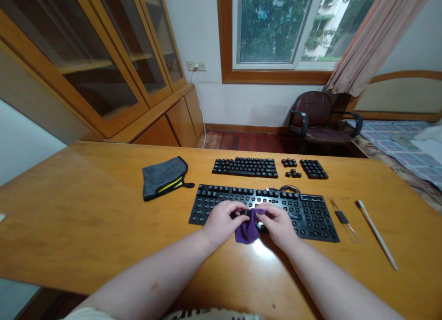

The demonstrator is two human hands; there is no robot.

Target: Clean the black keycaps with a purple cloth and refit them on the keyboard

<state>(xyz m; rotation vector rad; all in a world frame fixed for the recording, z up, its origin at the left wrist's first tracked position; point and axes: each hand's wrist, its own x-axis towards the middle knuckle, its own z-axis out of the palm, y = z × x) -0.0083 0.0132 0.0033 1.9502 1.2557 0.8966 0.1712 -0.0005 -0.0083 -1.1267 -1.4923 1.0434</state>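
Note:
My left hand is closed in a pinch on a small black keycap, partly covered by the fingers. Pinched in my right hand is a purple cloth, its loose end hanging down beside the keycap. Both hands are close together over the front edge of a black keyboard. Most of the keyboard has bare switches, while its top row still carries caps. A small white rounded thing shows under my right hand; I cannot make out what it is.
Behind the keyboard lie removed keycaps in rows, with smaller groups and a number-pad block. A folded grey cloth lies at left. On the right are a wire keycap puller and a thin brush.

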